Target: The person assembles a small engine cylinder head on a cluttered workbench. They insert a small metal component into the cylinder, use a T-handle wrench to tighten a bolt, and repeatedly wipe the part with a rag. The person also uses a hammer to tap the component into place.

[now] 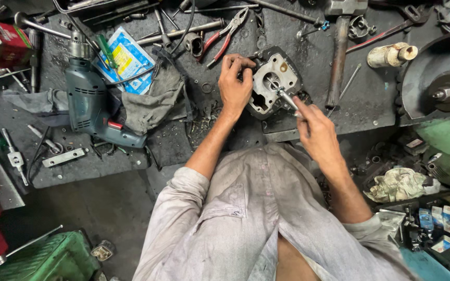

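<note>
I see a crowded, grimy black work surface [355, 99] in front of me. To the left lies a blue-grey electric drill [92, 104] on its side, with a grey rag [154, 99] bunched against it and a blue and white packet [126, 60] just above. Red-handled pliers [225, 34] rest above my left hand, beside several loose steel rods [183, 32]. To the right of the workpiece a hammer [338, 52] with a rusty handle lies almost upright in the view, close beside it but not touching. Further right sits a large dark round machine part [441, 83], and below that a crumpled pale cloth [399, 183]. Small metal shavings and bits litter the mat just under the workpiece.

The workpiece is a small metal engine head [273, 83], sitting near the middle of the surface, just above the edge nearest my lap. It is dull silver inside with a dark, oily outer rim, roughly square with rounded corners, and shows a round bore and a darker opening beside it.

My left hand [235, 83] grips the left edge of the engine head, fingers curled over its top corner. My right hand [316, 130] pinches a slim metal tool [287, 99], whose tip sits at the round bore.
</note>
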